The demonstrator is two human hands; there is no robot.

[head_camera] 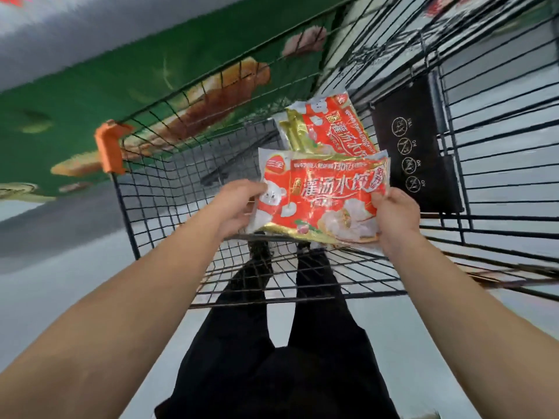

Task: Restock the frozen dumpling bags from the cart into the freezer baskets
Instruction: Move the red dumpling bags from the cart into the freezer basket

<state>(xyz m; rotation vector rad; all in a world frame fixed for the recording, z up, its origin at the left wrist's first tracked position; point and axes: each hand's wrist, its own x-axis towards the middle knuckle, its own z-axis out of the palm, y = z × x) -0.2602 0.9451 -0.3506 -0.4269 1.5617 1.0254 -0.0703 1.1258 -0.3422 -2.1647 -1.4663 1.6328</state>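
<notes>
Head view, looking down into a black wire cart (169, 189). Both hands hold one red dumpling bag (320, 201) by its short ends: left hand (239, 204) has fingers curled round the left edge, thumb on the printed face; right hand (396, 216) pinches the right edge, fingers folded over the film. Bag is face-up, roughly level, held above the cart floor and clear of the wire on all sides. Print readable between the two grips: large white characters 灌汤水饺, a round red logo 三全 at upper left, a cartoon white figure by the left thumb, pictured dumplings by the right fingers; a thin line along the top edge includes "130亿", the rest too blurred. Gold band runs along the near edge. Beyond the grip, farther into the cart, a second bag (329, 131) of the same design lies against the right wire wall, tilted. Right of the right hand, a black panel (417, 146) hangs on the wire with four round crossed-out icons, small text illegible. Left of the left hand, an orange corner cap (110, 149) tops the cart rim. Outside the cart's left wall, a green panel (90, 98) with food pictures.
</notes>
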